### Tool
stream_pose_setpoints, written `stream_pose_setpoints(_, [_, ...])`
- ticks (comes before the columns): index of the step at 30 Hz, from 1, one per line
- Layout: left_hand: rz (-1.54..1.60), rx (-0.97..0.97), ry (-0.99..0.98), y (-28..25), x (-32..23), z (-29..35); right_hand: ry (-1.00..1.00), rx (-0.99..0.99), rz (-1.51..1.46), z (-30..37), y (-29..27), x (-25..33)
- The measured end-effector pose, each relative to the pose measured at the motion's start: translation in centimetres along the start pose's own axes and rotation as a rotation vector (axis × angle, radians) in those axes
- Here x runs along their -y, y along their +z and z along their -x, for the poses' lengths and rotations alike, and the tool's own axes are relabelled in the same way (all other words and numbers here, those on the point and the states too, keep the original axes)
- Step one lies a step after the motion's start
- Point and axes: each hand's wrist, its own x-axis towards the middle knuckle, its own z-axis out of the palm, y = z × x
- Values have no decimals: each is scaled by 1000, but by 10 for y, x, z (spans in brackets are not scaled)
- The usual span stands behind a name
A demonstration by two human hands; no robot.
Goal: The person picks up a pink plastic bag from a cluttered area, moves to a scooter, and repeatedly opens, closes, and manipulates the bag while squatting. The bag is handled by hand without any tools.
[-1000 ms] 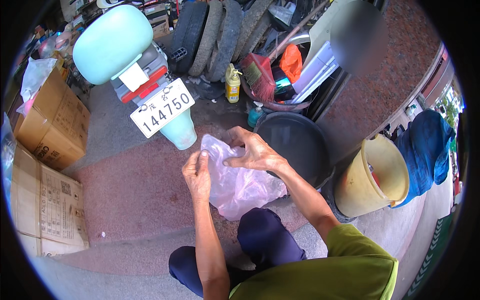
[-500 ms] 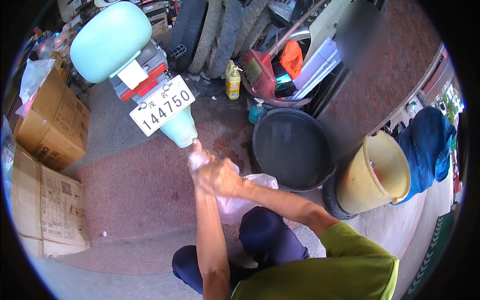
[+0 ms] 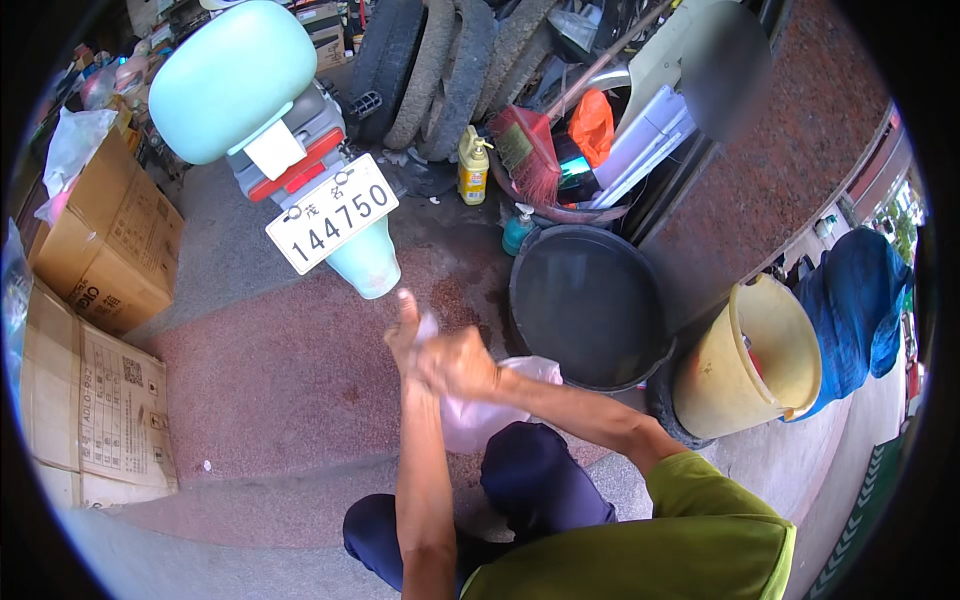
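Note:
My left hand (image 3: pixel 404 338) and my right hand (image 3: pixel 458 362) are pressed together in front of my knees, just below the tail of a mint-green scooter (image 3: pixel 365 265). A crumpled pale pink sheet (image 3: pixel 427 327), of cloth or thin plastic, pokes up between them. My right hand is closed in a fist around it. The left thumb points up; the other left fingers are mostly hidden behind the right hand, closed against the sheet. Below my right wrist lies a pink plastic bag (image 3: pixel 480 425); whether it joins the sheet I cannot tell.
A black tub (image 3: pixel 588 305) of dark water stands right of my hands, a yellow bucket (image 3: pixel 755 355) beyond it. Cardboard boxes (image 3: pixel 95 390) line the left. Old tyres (image 3: pixel 430 80), a yellow pump bottle (image 3: pixel 473 170) and a red broom (image 3: pixel 530 150) stand at the back.
Both hands have shifted slightly right and down, away from the scooter's tail, still pressed together. The pink sheet between them has moved along.

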Motion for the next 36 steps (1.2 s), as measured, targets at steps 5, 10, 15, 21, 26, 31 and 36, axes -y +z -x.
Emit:
stream_pose_setpoints(5, [175, -281, -29, 42, -7, 15, 384, -209, -90, -7, 12, -32])
stream_pose_setpoints(10, [196, 67, -12, -2, -1, -7, -100, -5, -203, 10, 14, -4])
stream_pose_setpoints(15, [267, -145, -4, 21, -24, 2, 589, -225, -181, -14, -4, -49])
stream_pose_setpoints(21, [340, -238, 33, 0, -37, -8, 373, 92, -19, -13, -76, 6])
stream_pose_setpoints(26, [45, -123, 102, 0, -18, 6, 630, 102, -145, 3, -74, -22])
stream_pose_setpoints(31, [197, 30, 290, -3, 3, 5, 893, -58, -534, 20, -82, -64])
stream_pose_setpoints(36, [408, -70, 148, -19, -7, -2, 1041, -123, -768, 39, -87, -64])
